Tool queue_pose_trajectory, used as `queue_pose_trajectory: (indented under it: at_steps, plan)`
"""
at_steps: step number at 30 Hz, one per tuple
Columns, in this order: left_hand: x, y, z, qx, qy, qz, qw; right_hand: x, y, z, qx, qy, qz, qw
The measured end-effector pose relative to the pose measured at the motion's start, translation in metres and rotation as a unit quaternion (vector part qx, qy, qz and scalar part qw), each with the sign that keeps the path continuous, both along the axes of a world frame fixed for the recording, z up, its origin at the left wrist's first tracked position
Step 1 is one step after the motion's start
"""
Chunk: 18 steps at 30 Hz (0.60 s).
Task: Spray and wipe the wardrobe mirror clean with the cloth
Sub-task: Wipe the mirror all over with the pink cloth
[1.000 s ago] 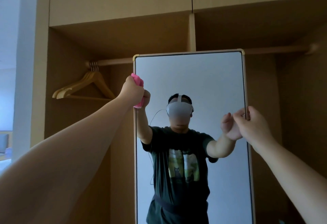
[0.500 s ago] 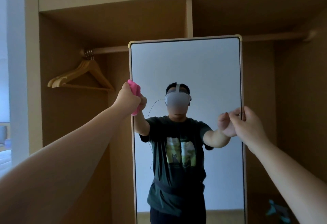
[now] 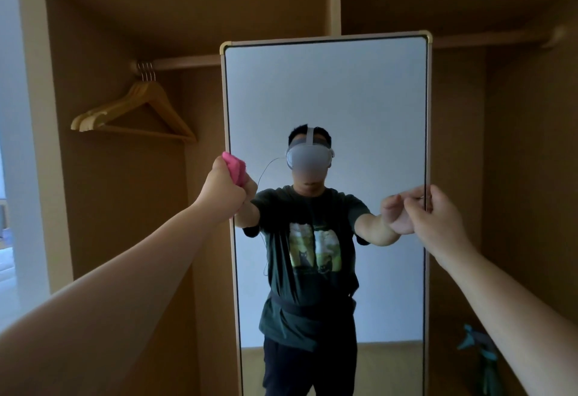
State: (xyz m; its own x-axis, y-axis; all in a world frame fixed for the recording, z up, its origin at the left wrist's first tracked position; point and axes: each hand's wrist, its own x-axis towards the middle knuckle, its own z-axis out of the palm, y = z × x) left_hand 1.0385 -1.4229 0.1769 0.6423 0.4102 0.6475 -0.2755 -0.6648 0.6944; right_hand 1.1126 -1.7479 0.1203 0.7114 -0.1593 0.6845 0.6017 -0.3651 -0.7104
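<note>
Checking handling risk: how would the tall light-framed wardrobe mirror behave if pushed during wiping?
The tall light-framed wardrobe mirror probably swings or tips when pushed; the right hand pinching its edge suggests steadying. Its glass is likely fragile and slick, so the pink cloth should glide.

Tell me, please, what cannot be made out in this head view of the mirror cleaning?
Head view:
Cloth: mostly hidden inside the left hand; only a pink fold shows.
Mirror: its bottom is cut off by the lower picture edge; spray or smears on the glass are too faint to tell.
Teal thing at lower right: dark and blurred, unidentifiable.
</note>
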Motion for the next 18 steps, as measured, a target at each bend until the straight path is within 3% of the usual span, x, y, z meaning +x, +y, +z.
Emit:
queue_pose_trajectory:
  at_steps: [18]
  plan:
    - [-0.024,-0.022,-0.05,0.005,0.028,-0.008,1.0,-0.004,0.003,-0.035,0.0,-0.002,-0.01,1.0]
